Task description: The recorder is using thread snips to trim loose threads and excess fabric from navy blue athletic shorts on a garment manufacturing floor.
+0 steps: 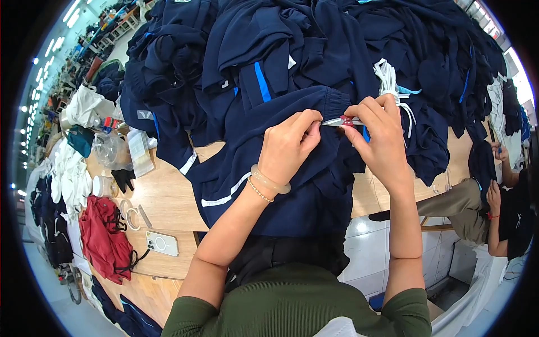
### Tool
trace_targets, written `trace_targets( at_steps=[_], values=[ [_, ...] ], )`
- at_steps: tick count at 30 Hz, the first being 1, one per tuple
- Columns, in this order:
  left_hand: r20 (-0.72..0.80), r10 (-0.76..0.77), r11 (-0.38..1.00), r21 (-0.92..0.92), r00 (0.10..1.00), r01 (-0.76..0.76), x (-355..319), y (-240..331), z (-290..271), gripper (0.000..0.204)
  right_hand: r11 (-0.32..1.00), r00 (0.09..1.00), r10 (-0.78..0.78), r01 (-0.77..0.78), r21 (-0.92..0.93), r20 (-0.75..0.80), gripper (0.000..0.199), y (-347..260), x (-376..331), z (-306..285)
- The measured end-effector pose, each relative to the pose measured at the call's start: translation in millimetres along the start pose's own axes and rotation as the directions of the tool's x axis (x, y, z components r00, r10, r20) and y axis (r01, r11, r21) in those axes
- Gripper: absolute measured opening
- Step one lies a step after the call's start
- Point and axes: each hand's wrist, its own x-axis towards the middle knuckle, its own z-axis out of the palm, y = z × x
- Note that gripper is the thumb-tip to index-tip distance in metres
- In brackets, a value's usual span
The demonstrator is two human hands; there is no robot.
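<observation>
A navy garment point(269, 146) with an elastic cuff point(337, 103) and a white stripe lies across my front at the table's edge. My left hand point(291, 147) is closed in a pinch over it, just below the cuff; whatever lies between the fingertips is too small to make out. In my right hand point(377, 132) are thread snips point(345, 122) with red grips and silver blades. Their blades point left, and the tips reach my left fingertips.
Heaped navy garments point(264, 33) cover the far side, with a bundle of white cords point(387, 78) on them. To the left are a phone point(162, 243), a red cloth bag point(106, 238), a tape roll point(133, 218) and a jar point(104, 186). At right sits another person point(508, 210).
</observation>
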Motion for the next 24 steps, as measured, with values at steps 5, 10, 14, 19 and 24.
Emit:
trace_targets(
  at_steps=[5, 10, 14, 19, 24],
  values=[
    [0.019, -0.009, 1.0, 0.005, 1.0, 0.009, 0, 1, 1, 0.011, 0.999, 1.0, -0.004, 0.004, -0.037, 0.011, 0.019, -1, 0, -1],
    [-0.079, -0.035, 0.997, -0.076, 0.996, 0.029, -1, -8, -8, 0.01, 0.988, 0.99, 0.108, -0.097, 0.123, -0.09, 0.017, 0, -1, 3],
    [-0.348, -0.245, 0.965, -0.173, 0.905, 0.195, -9, -29, -58, 0.018, 0.661, 0.768, 0.635, -0.487, 0.571, -0.08, 0.01, 34, -38, 4],
    [-0.413, -0.492, 0.809, 0.109, 0.766, 0.578, -105, -110, -147, 0.021, 0.335, 0.639, 0.761, -0.536, 0.775, 0.113, 0.018, 39, -74, 18],
    [-0.375, -0.766, 0.422, 0.319, 0.522, 0.849, -220, -132, -183, 0.024, 0.298, 0.675, 0.706, -0.556, 0.776, 0.213, 0.02, 26, -96, 36]
  ],
)
